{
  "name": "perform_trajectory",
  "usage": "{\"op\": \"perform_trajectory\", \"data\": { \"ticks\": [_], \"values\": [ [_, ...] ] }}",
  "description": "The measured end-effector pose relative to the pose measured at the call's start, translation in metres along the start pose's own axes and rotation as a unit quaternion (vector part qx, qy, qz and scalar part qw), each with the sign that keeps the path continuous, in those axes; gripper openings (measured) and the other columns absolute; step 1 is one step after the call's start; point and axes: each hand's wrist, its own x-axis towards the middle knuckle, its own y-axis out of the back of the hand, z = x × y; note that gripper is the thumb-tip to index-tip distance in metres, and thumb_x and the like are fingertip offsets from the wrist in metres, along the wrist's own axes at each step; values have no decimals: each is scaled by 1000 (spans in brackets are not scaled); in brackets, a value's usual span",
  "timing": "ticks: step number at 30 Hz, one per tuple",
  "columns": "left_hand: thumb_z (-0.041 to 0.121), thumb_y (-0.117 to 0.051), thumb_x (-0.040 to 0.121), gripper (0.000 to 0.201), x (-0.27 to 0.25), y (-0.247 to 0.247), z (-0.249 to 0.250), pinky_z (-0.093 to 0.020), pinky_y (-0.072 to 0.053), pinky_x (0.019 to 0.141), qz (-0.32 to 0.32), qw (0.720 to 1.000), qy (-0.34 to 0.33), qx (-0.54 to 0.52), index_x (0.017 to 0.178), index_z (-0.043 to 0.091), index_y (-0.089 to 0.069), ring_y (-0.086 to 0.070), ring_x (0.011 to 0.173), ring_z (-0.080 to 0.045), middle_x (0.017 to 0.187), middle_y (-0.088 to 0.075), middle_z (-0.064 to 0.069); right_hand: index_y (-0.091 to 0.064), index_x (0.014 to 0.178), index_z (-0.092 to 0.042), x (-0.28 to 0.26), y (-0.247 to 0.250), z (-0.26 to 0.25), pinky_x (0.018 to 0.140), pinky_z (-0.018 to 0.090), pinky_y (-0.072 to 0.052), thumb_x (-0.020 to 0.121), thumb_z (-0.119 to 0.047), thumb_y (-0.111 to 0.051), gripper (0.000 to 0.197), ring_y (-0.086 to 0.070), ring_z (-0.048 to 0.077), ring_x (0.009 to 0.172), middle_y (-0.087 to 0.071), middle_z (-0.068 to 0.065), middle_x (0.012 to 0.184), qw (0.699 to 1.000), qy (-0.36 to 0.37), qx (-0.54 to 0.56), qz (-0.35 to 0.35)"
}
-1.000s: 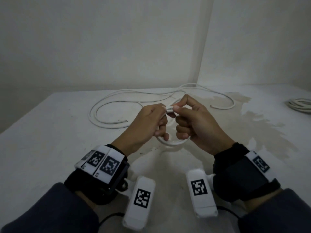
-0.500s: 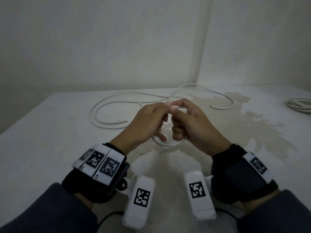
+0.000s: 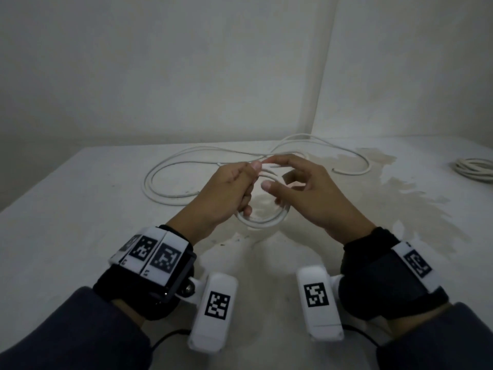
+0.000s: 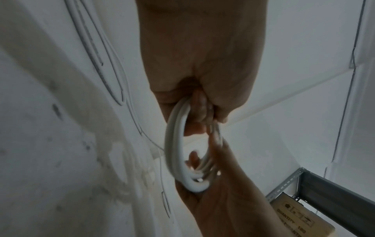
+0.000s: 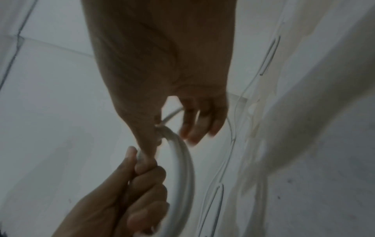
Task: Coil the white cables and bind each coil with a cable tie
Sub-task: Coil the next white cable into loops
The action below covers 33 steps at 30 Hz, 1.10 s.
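Observation:
My left hand (image 3: 240, 182) grips a small coil of white cable (image 3: 262, 224) at its top, a little above the table; the coil hangs below the fist. My right hand (image 3: 293, 182) is just right of it, with thumb and forefinger apart and a strand of the cable running between them. Its forefinger tip reaches to my left thumb. In the left wrist view the coil (image 4: 174, 144) lies against the right palm (image 4: 223, 200). The right wrist view shows the left hand (image 5: 142, 176) clenched on the coil (image 5: 182, 160). The rest of the cable (image 3: 170, 182) lies in loose loops behind. I see no cable tie.
A second white coil (image 3: 474, 169) lies at the table's right edge. The white table (image 3: 80, 236) is stained in the middle and ends at two walls behind. A metal shelf (image 4: 324, 192) and a cardboard box (image 4: 300, 219) stand off to the side.
My right hand has let go of its pinch at the coil's top; thumb and fingers have spread. The left hand still holds the coil.

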Motion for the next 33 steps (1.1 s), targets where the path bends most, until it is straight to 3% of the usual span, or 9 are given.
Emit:
{"op": "perform_trajectory", "data": {
  "ticks": [3,6,10,14,16,22,25,27,33],
  "values": [
    [34,-42,100,47,1,2,0,-47,-47,55,5,997,-17,75,96,-12,-53,-40,37,-5,45,-38,12,-61,92,-49,2,7,7,99,33,-35,60,-46,-82,39,-40,16,106,-46,-6,109,974,-44,-206,80],
    [34,-42,99,39,1,-1,6,-53,-51,58,21,994,-43,102,78,2,-52,-42,36,-5,42,-41,12,-59,77,-48,0,9,3,94,31,-34,58,-47,-84,31,-43,12,103,-43,-8,103,960,26,-225,162],
    [37,-44,98,37,-2,-2,11,-53,-51,57,38,992,-76,96,72,12,-50,-42,37,-5,44,-39,11,-66,69,-22,2,10,5,68,30,-49,74,-27,-81,16,-66,12,69,-68,-5,70,986,85,-106,92],
    [40,-44,95,43,-3,0,13,-44,-45,51,72,991,-94,66,79,2,-50,-41,38,-6,48,-38,11,-62,82,-5,-2,6,-6,60,31,-55,84,-14,-71,13,-73,25,70,-74,13,72,995,16,102,10],
    [32,-42,100,35,-3,0,14,-39,-42,51,86,990,-101,51,76,8,-49,-39,38,-5,47,-39,11,-59,89,0,-4,4,-10,64,36,-58,86,-15,-67,17,-73,30,72,-73,14,71,988,-7,152,-15],
    [29,-39,101,36,-2,-4,9,-22,-35,40,123,987,-102,5,69,14,-45,-34,35,-5,43,-34,10,-59,85,-6,-5,-5,-13,68,23,-55,83,-29,-52,24,-70,20,72,-53,3,54,943,-70,315,-86],
    [28,-39,101,36,-2,-4,6,-19,-35,41,135,986,-99,-9,69,14,-45,-33,39,-6,49,-34,6,-54,88,-6,-6,-7,-14,78,30,-56,86,-27,-46,23,-69,23,73,-52,4,57,903,-108,399,-120],
    [27,-38,102,36,-2,-5,5,-18,-35,40,131,987,-83,-39,69,13,-45,-31,39,-5,50,-32,6,-52,88,-6,-6,-8,-15,74,29,-55,89,-27,-45,22,-60,18,58,-46,1,54,885,-128,426,-134],
    [31,-36,102,37,-1,-11,3,-20,-42,43,91,990,-33,-107,74,10,-49,-31,41,-7,53,-35,4,-51,81,-8,-1,-12,-14,62,24,-47,97,-26,-42,26,-27,6,39,-27,-8,49,903,-141,399,-71]
  ]
}}
